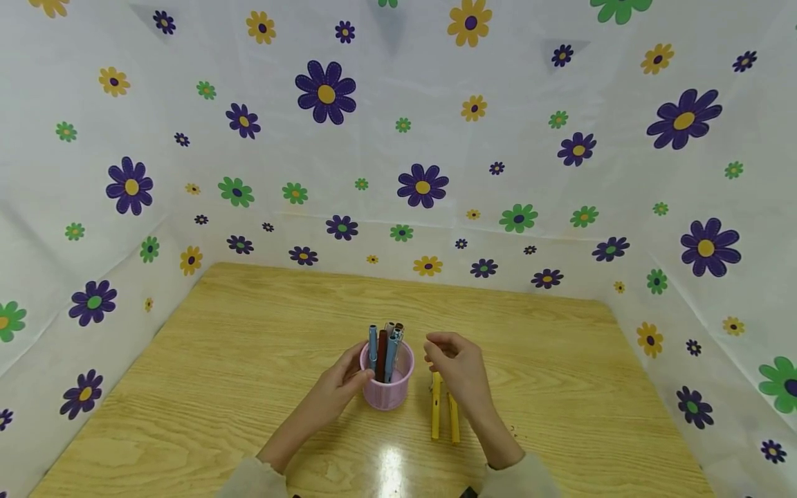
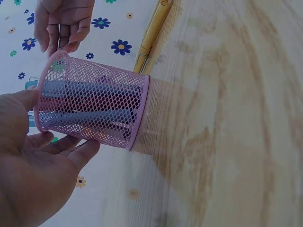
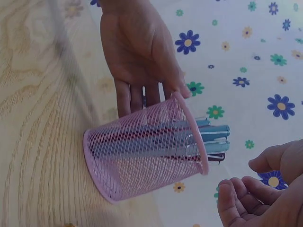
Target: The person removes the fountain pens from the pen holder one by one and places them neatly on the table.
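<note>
The pink mesh cup (image 1: 386,397) is gripped by the left hand (image 1: 340,387); right of this grip, nothing is held by the loosely curled right hand (image 1: 462,368). If the cup were knocked, the pens (image 1: 382,354) inside could be spilled.

left hand (image 1: 336,389): thumb and fingers (image 2: 85,153) curved, gripping | right hand (image 1: 462,366): fingers loosely bent, thumb (image 3: 270,158) apart

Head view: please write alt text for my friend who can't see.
A left hand holds a pink mesh cup of pens upright, an empty right hand beside it. Two yellow pens lie on a wooden table; flowered sheeting hangs behind.
</note>
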Demonstrator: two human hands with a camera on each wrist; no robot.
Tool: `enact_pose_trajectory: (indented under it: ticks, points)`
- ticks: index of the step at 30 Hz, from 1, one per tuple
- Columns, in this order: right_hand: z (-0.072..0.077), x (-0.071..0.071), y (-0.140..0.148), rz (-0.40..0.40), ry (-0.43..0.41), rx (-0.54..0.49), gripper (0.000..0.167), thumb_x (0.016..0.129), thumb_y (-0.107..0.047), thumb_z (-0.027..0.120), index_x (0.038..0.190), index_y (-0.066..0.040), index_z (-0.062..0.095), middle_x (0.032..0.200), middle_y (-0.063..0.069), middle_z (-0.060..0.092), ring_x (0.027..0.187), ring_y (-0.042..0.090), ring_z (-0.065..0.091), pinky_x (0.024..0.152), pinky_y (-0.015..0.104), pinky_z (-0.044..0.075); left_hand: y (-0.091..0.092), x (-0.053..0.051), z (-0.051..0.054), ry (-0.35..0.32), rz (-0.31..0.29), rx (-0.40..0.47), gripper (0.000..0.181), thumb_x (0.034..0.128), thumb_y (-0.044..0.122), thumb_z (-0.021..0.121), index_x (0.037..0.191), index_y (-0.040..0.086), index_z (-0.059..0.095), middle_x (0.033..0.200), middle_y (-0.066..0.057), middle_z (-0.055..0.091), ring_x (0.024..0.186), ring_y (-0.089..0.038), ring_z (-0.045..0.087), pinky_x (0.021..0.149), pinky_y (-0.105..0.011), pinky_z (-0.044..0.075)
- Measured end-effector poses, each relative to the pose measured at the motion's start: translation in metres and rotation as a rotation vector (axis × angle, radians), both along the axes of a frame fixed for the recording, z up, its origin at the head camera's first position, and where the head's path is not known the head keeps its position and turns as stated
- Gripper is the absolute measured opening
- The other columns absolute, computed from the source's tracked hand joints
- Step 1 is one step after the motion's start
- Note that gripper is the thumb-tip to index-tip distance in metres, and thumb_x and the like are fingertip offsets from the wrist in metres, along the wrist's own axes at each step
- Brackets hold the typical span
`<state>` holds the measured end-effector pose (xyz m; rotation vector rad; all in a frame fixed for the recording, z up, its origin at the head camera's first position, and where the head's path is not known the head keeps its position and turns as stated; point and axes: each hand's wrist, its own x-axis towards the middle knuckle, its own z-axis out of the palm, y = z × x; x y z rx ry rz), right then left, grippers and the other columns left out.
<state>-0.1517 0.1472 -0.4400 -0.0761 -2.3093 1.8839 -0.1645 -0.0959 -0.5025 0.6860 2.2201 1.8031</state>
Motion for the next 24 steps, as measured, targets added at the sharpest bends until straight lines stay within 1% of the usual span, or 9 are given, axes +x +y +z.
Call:
enact_pose_trajectory:
  ticks: [2,4,9,12,16,24]
  points:
    - [0.001,0.000,-0.004,0.010,0.002,0.003,0.020,0.096,-0.004,0.069,0.114,0.006,0.073,0.098,0.016,0.074,0.087,0.032,0.070,0.068,0.024,0.062,0.000,0.000,0.000,0.000,-0.001,0.001,0.061,0.1106,0.023,0.053,0.162,0.003,0.026,0.155,-0.029,0.042,0.144,-0.041,0.043,0.118,-0.047,0.038]
    - [0.003,0.001,-0.008,0.019,0.009,0.006,0.020,0.096,-0.004,0.070,0.113,0.006,0.073,0.099,0.016,0.074,0.087,0.031,0.070,0.069,0.026,0.062,0.000,0.000,-0.001,0.001,-0.006,0.004,0.061,0.1108,0.023,0.052,0.162,0.003,0.025,0.155,-0.029,0.043,0.143,-0.041,0.043,0.118,-0.047,0.039]
    - [0.005,0.004,-0.016,0.042,0.032,0.043,0.021,0.095,-0.009,0.073,0.112,0.003,0.074,0.098,0.012,0.073,0.084,0.024,0.069,0.070,0.033,0.064,0.000,-0.001,-0.002,0.001,-0.009,0.004,0.061,0.1109,0.022,0.052,0.162,0.003,0.024,0.154,-0.028,0.044,0.143,-0.041,0.044,0.117,-0.048,0.040]
    - [0.005,0.003,-0.020,0.054,0.049,0.058,0.023,0.094,-0.011,0.075,0.112,0.003,0.074,0.098,0.012,0.073,0.083,0.022,0.068,0.069,0.029,0.063,0.000,-0.002,-0.002,-0.005,-0.002,0.006,0.062,0.1107,0.023,0.052,0.162,0.004,0.025,0.155,-0.028,0.043,0.143,-0.041,0.043,0.117,-0.047,0.040]
    - [0.003,0.001,-0.025,0.060,0.057,0.075,0.022,0.093,-0.010,0.077,0.111,0.003,0.075,0.098,0.011,0.074,0.085,0.021,0.067,0.068,0.021,0.059,0.000,-0.002,-0.002,-0.012,-0.007,0.019,0.062,0.1107,0.023,0.052,0.162,0.004,0.025,0.156,-0.029,0.041,0.144,-0.042,0.042,0.117,-0.046,0.039]
    - [-0.001,-0.003,-0.032,0.078,0.094,0.112,0.019,0.091,-0.007,0.077,0.107,0.003,0.076,0.096,0.011,0.074,0.084,0.020,0.067,0.073,0.022,0.057,0.000,0.000,-0.002,-0.011,-0.024,0.028,0.061,0.1112,0.021,0.051,0.163,0.002,0.023,0.157,-0.029,0.040,0.145,-0.042,0.040,0.117,-0.045,0.040]
